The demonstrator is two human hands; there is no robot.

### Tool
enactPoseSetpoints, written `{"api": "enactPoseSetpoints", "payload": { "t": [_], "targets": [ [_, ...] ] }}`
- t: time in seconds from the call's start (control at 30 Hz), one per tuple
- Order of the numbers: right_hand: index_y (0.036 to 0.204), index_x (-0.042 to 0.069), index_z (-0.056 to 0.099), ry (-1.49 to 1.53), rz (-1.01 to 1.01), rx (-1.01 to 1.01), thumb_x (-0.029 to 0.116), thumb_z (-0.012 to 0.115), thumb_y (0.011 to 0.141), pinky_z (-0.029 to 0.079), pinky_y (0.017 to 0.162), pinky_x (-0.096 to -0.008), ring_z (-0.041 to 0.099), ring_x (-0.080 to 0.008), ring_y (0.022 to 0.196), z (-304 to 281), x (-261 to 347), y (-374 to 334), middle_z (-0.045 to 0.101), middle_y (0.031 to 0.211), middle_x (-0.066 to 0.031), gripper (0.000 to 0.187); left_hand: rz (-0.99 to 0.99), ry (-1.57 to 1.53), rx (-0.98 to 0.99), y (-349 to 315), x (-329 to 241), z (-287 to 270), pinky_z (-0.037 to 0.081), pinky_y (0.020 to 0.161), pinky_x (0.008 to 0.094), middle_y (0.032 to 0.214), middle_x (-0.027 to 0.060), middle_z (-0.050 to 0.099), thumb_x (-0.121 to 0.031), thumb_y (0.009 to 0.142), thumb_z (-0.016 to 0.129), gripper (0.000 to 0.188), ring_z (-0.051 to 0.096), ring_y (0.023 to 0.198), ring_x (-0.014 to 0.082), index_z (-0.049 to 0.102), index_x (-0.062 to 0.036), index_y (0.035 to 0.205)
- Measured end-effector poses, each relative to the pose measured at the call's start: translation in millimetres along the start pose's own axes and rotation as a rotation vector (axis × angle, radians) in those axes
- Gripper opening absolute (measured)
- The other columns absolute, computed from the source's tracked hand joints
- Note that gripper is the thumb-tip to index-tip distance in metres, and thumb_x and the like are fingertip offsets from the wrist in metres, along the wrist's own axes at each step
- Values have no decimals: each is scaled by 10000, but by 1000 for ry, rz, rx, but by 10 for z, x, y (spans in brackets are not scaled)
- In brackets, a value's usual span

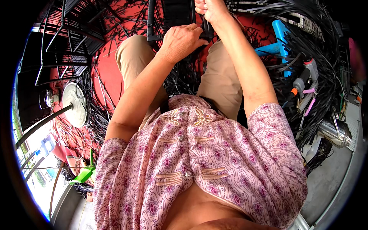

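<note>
The left hand (181,41), its grip unclear, is resting at the frame (151,21), ideally bracing it; the right hand (209,9) is sitting fisted, best pulling evenly.

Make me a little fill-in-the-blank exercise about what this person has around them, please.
1. The left hand is at a frame coloured ____.
2. The right hand appears higher in the picture than the ____ hand.
3. The ground beside the left knee is coloured ____.
4. The shiny metal flask is on the person's ____ side.

Missing words: black; left; red; right.
</note>
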State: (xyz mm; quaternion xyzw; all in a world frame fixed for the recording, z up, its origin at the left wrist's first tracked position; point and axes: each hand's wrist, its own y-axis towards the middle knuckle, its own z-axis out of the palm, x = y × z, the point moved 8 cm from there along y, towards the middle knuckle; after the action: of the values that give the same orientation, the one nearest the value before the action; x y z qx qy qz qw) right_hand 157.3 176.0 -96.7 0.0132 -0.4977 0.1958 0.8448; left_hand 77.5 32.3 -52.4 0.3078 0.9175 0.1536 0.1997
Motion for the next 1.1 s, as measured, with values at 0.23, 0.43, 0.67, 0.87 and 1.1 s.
{"api": "enactPoseSetpoints", "payload": {
  "t": [0.23,0.43,0.67,0.87,1.1],
  "targets": [
    [1072,6,647,-118,249,-4,171,613,981,282,394,-238,365,-70,420,-45,-192,153,449,601,58,192,-10,4,12,-37,-33,-3,566,711,404,890,77,642,-356,875,749,339,697,855,291,607,-72,991],
    [1096,-14,688,-359,416,78,160,607,992,468,510,-323,597,-172,560,-205,-392,417,629,697,-36,218,-57,-123,-70,-43,-9,-58,572,714,385,985,52,660,-253,834,794,359,707,890,269,604,-97,1095],
    [1098,-17,737,-656,574,283,209,671,976,547,604,-360,687,-211,705,-911,-894,900,734,861,-122,266,46,-67,-120,-36,-81,-52,584,742,362,1088,13,626,-229,830,788,350,696,928,223,696,-142,1156],
    [1064,-17,747,-810,215,-114,232,724,940,547,559,-355,657,-201,606,-1438,-680,949,748,879,-123,279,52,-107,-26,94,-53,32,577,778,385,1064,26,632,-257,864,752,319,688,966,258,707,-112,1144],
    [1130,23,730,-651,-100,-285,306,724,970,564,694,-258,698,-126,830,-742,125,-797,733,942,-34,325,-31,-145,40,20,154,84,573,809,418,1063,64,697,-263,876,735,331,695,972,319,696,-93,1158]
  ]
}}
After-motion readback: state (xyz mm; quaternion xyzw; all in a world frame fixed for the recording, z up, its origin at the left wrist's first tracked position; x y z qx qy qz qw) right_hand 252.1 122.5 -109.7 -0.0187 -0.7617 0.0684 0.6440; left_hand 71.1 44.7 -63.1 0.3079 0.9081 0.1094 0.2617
